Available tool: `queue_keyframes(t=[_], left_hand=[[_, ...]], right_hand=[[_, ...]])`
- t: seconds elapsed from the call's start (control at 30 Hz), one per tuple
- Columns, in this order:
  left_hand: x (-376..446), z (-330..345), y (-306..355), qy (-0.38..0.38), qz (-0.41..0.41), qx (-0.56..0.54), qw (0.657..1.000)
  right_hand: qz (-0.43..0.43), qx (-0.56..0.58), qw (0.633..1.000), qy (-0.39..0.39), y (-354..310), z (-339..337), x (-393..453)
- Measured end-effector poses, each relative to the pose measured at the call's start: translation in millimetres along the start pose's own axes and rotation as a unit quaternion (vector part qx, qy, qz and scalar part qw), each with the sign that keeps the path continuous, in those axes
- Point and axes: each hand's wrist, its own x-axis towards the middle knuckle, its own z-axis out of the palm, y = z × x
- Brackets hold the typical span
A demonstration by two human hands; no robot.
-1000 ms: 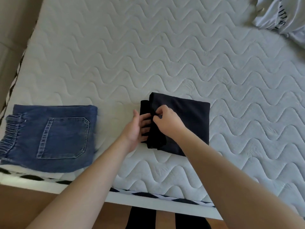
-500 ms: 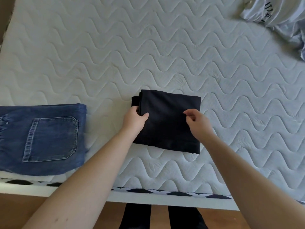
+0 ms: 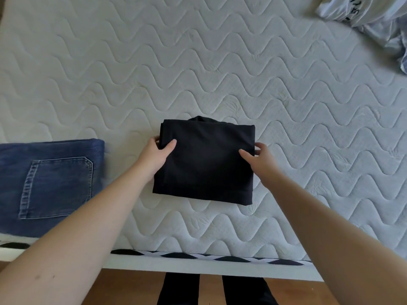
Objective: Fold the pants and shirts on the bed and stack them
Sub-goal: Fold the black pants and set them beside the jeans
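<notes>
We hold the folded black garment (image 3: 204, 161) on the bed (image 3: 198, 62), left hand (image 3: 154, 154) and right hand (image 3: 258, 160) each pinching a side edge. Next, probably stacking it onto the folded jeans (image 3: 48, 183), well left of our grip.

White quilted mattress (image 3: 198, 62) with folded jeans (image 3: 50, 186), black garment (image 3: 207, 164), crumpled white clothes (image 3: 363, 12).

Soft, even daylight fills the head view, brightest toward the upper right, where the crumpled pale clothing (image 3: 361, 12) looks slightly washed out. The quilted mattress (image 3: 198, 62) shows gentle shading in its wavy stitching, with no hard shadows or glare. The black folded garment (image 3: 204, 164) reads so dark that its folds are barely visible. Wide-angle distortion bends the edges; the folded jeans (image 3: 48, 186) look a little soft at the left.
</notes>
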Motion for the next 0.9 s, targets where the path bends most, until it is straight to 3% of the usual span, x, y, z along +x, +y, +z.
queue_keyframes(t=[0.1,0.2,0.27,0.43,0.6,0.7,0.8,0.83,0.9], left_hand=[[10,-1,8,-0.076,-0.076,-0.091,0.99],[16,-6,14,-0.159,-0.122,-0.079,0.977],[16,-6,17,-0.167,-0.112,-0.068,0.977],[11,-15,34,-0.165,-0.018,-0.126,0.978],[5,-30,83,-0.112,0.164,-0.066,0.978],[-2,-36,109,-0.083,0.279,-0.041,0.956],[-7,-41,112,-0.083,0.438,0.09,0.891],[-6,-40,108,-0.085,0.455,0.127,0.877],[-4,-34,90,-0.098,0.425,0.151,0.887]], right_hand=[[0.015,0.036,0.999,-0.024,-2,-4,11],[0.031,0.061,0.996,-0.061,-5,-10,16],[0.025,0.083,0.993,-0.079,-6,-14,15],[-0.054,0.149,0.984,-0.087,-21,-35,3],[-0.179,0.156,0.971,-0.038,-59,-66,-11],[-0.247,0.144,0.958,0.016,-75,-80,-19],[-0.27,0.127,0.951,0.076,-71,-82,-22],[-0.269,0.124,0.951,0.088,-64,-80,-22],[-0.253,0.107,0.956,0.1,-43,-70,-24]])
